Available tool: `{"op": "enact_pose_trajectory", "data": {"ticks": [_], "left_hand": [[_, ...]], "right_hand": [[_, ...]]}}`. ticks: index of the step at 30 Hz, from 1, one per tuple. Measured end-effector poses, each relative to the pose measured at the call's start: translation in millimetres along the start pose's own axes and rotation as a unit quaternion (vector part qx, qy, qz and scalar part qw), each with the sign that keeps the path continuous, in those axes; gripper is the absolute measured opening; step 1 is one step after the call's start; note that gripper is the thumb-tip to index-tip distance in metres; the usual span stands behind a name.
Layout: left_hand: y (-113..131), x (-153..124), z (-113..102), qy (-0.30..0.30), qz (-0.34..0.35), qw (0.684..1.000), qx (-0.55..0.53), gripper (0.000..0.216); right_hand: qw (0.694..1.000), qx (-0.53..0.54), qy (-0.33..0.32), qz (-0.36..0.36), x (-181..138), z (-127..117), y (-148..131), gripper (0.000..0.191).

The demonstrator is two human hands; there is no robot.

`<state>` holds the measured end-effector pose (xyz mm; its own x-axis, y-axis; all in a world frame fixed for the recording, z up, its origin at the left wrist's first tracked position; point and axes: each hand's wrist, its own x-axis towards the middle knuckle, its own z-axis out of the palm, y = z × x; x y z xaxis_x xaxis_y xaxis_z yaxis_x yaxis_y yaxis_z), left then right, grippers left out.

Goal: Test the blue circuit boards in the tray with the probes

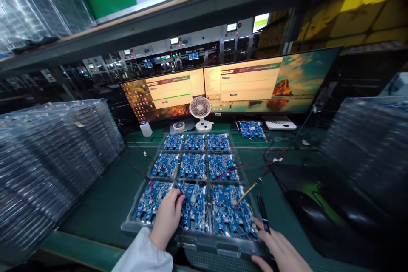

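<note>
Green workbench (pixel 98 197): showing between stacked trays (pixel 70 148) and circuit-board tray (pixel 229 244).
Left hand (pixel 167 217): pinching dark cable (pixel 174 182).
Right hand (pixel 280 248): resting at tray's right corner, grip unclear.

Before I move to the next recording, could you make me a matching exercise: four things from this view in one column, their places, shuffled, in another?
Things:
1. White fan
2. Left hand
3. Right hand
4. Yellow-and-dark cable

Places:
A. At the near right corner of the clear tray
B. One end at the front-right blue board
C. Just in front of the monitors
D. Fingertips at the middle board of the front row

Pairs: 1-C, 2-D, 3-A, 4-B
</note>
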<state>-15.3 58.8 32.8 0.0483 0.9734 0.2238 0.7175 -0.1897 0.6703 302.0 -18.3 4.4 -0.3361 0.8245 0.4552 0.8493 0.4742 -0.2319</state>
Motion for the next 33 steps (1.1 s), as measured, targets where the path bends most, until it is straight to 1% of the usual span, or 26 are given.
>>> {"op": "enact_pose_trajectory", "data": {"ticks": [4,7,9,13,18,26,33], "left_hand": [[-0.5,11.6,-3.5,-0.008,-0.003,1.0,0.011,0.024],[3.3,14.8,-4.7,-0.028,-0.007,1.0,0.011,0.024],[7.4,15.3,-4.9,-0.039,-0.009,0.999,0.016,0.024],[12.3,17.4,-6.1,-0.063,-0.022,0.997,0.026,0.023],[8.3,21.3,-7.3,-0.099,-0.027,0.995,0.02,0.02],[-1.0,26.5,-0.4,-0.129,-0.002,0.991,0.04,0.023],[-1.0,26.7,-3.0,-0.138,-0.004,0.989,0.045,0.02]], "right_hand": [[1.0,-0.002,-0.008,0.015,6.0,6.0,-0.3,0.031],[1.0,-0.018,-0.011,0.016,8.7,10.7,0.2,0.033],[1.0,-0.028,-0.007,0.008,10.4,12.3,-0.2,0.032],[0.998,-0.041,0.021,-0.031,13.6,11.8,-2.0,0.034],[0.998,-0.041,0.025,-0.042,15.3,11.9,-3.6,0.033],[0.997,-0.033,0.052,-0.05,17.0,11.4,-6.0,0.028],[0.999,-0.01,0.029,-0.032,14.0,16.7,-3.5,0.03]]}}
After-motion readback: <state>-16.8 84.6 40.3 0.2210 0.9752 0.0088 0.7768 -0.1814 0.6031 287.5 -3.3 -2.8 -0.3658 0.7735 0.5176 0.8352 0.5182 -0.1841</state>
